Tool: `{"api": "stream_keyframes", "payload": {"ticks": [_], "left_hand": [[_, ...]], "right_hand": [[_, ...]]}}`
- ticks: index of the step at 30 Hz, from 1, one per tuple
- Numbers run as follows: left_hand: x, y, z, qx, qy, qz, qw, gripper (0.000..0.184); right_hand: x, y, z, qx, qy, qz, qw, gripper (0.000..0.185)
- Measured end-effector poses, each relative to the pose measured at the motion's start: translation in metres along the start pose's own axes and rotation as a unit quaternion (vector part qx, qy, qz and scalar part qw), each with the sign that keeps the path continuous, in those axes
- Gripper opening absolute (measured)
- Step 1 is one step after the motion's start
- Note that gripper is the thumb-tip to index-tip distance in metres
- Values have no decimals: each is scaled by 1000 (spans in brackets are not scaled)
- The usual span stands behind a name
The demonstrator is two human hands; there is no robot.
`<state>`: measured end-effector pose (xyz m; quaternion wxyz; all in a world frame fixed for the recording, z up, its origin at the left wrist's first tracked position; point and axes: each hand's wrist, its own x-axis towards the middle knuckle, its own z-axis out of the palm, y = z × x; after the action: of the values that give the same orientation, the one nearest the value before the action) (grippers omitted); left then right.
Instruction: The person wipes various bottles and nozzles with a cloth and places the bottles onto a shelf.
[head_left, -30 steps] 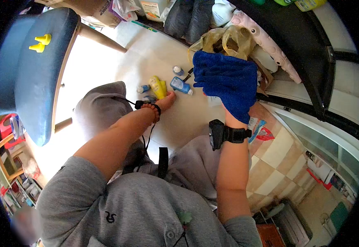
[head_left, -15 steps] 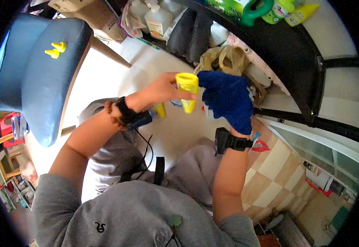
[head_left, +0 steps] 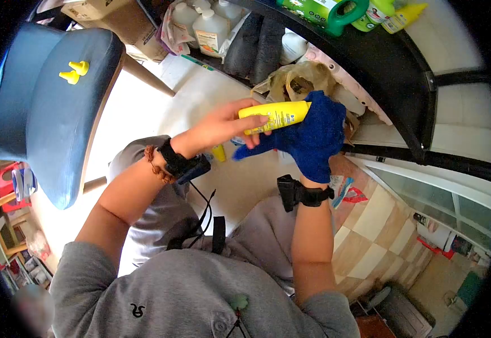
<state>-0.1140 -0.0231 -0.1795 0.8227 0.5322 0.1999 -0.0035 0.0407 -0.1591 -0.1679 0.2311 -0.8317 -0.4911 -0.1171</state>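
Note:
My left hand (head_left: 231, 121) is wrapped round a yellow bottle (head_left: 276, 115), which lies nearly level in front of me. The bottle's right end touches a dark blue cloth (head_left: 316, 132). That cloth drapes over my right hand (head_left: 315, 172), hiding its fingers, and part of it hangs out to the left beneath the bottle. Below my left hand, another yellow item (head_left: 219, 152) shows on the floor, partly hidden by my wrist.
Two yellow nozzle caps (head_left: 74, 72) lie on a blue chair (head_left: 68, 112) at the left. Large white bottles (head_left: 209, 34) and a plastic bag (head_left: 302, 79) stand at the back. Above them, a black shelf (head_left: 380, 62) holds green containers (head_left: 347, 17).
My left hand has lifted the yellow bottle from the floor and tipped it from upright to nearly level against the cloth. The blue cloth has shifted and bunched around the bottle's end.

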Motion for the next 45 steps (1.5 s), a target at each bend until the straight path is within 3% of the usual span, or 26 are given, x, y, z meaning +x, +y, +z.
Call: {"api": "stream_keyframes", "payload": {"ticks": [2,4,5,7,8,9,11,12,14,16,19,20,22,23,24,26,27,29,31,33,34,38,40,42,44,45], "left_hand": [[-7,6,11,8,-34,-43,998,42],[-6,-3,19,-145,-65,-48,986,44],[-5,-11,19,-215,-75,-53,972,44],[-3,-21,30,-334,-86,-87,935,44],[-3,-23,36,-390,-92,-103,911,44],[-3,-24,42,-405,-86,-104,904,44],[-5,-28,54,-434,-76,-111,891,44],[-5,-30,55,-406,-102,-67,906,41],[-1,-29,55,-249,-70,-2,966,39],[7,-31,49,-65,-38,74,994,36],[5,-30,44,-32,29,82,996,34],[9,-31,47,-115,51,46,991,32],[9,-10,52,-260,16,-27,965,35],[7,-4,52,-331,0,-71,941,37],[11,-11,48,-430,-119,-72,892,40],[21,-35,40,-594,-340,-77,726,46],[21,-35,40,-549,-326,-93,764,49],[20,-36,43,-454,-292,-125,832,54],[12,-15,56,-203,-122,-77,968,52],[11,-14,64,-72,-37,79,994,45],[17,-26,57,14,-62,111,992,37],[21,-23,48,102,55,121,986,27],[17,-20,45,104,36,118,987,28],[12,-13,40,193,10,100,976,34],[8,-2,35,363,-26,64,929,45],[9,-5,36,312,19,120,942,56]], "right_hand": [[-2,0,9,5,16,50,999,37],[-3,-6,28,91,22,136,986,30],[-5,-8,32,327,31,205,922,27],[-1,-21,25,669,37,300,679,22],[-1,-22,23,706,26,315,634,21],[-1,-21,23,714,15,313,626,20],[-2,-11,22,712,3,300,635,19],[-3,-7,22,703,1,291,649,18],[-1,0,19,676,7,272,685,19],[2,5,13,610,12,233,757,20],[13,13,1,460,5,141,877,24],[17,12,-2,434,1,119,893,25],[23,2,-7,468,-13,124,875,28],[23,-7,-9,530,-25,154,834,36],[23,-15,-11,587,-32,186,787,45],[25,-17,-23,572,-51,124,809,46],[26,-19,-29,564,-60,93,818,47],[15,-12,-15,619,-20,169,767,46],[3,1,6,664,21,244,706,45],[-7,10,22,700,67,319,635,44],[-11,12,28,710,43,304,633,42],[5,-12,23,723,-15,275,633,48],[7,-4,28,760,-57,195,617,53],[-3,-2,19,538,-25,66,840,51],[-10,5,29,445,-1,-3,895,57],[-8,0,25,383,7,-3,924,59]]}}
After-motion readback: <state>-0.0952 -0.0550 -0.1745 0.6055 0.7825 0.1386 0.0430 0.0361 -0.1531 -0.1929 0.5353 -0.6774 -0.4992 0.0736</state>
